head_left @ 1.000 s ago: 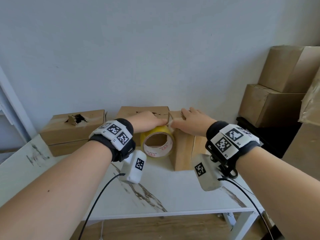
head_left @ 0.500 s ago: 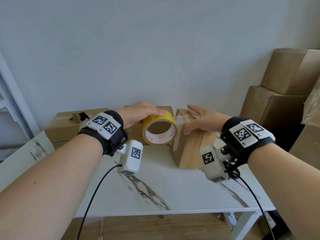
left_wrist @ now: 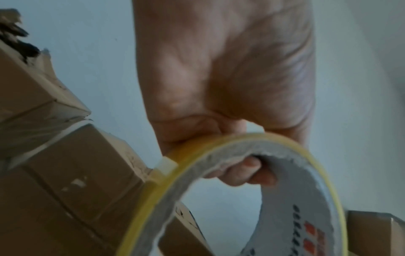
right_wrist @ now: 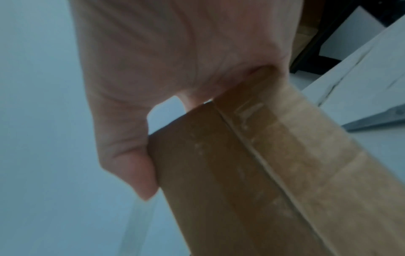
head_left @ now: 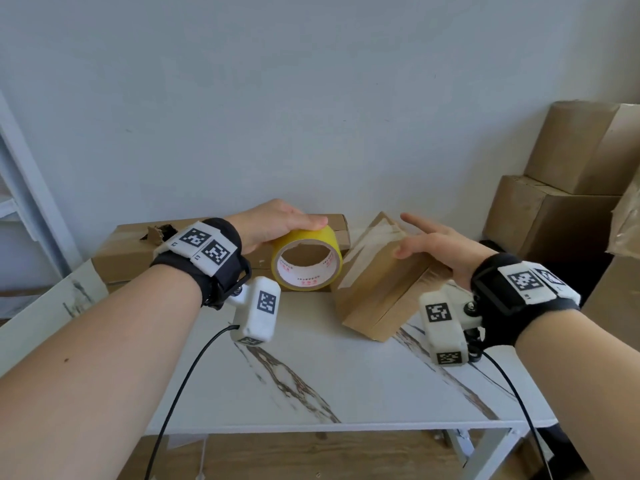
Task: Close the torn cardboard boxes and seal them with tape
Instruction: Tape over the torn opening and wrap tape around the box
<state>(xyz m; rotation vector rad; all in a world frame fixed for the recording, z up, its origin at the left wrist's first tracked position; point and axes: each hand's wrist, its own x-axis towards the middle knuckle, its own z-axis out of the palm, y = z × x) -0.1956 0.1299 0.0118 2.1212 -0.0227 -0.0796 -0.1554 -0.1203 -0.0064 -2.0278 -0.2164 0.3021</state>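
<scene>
Yellow tape roll [head_left: 307,260] upright on its edge on the white marbled tabletop [head_left: 346,382], core facing the camera, gripped from above by the left hand [head_left: 277,225]. Thumb along the top of the roll; in the left wrist view, fingertips [left_wrist: 243,170] curled inside the core, palm over the outer rim of the tape roll [left_wrist: 219,190]. Strip of tape [head_left: 367,252] stretched from the roll across to the tilted box [head_left: 384,289] just to its right.

Tilted box leaning on one lower edge on the tabletop, old tape along its seams. Right hand [head_left: 440,249] laid on its upper face, fingers spread and mostly straight, index pointing toward the wall. From the right wrist view, thumb [right_wrist: 140,173] pressed against the box's end face [right_wrist: 252,181], nothing pinched (a pale band of tape [right_wrist: 140,223] hanging below the thumb).

Behind the roll, against the wall: one flat box with a ragged hole torn in its top [head_left: 156,233], a second flat box [head_left: 337,228] next to it, partly hidden by the left hand. Far right, off the tabletop: stacked brown cartons [head_left: 561,188].
</scene>
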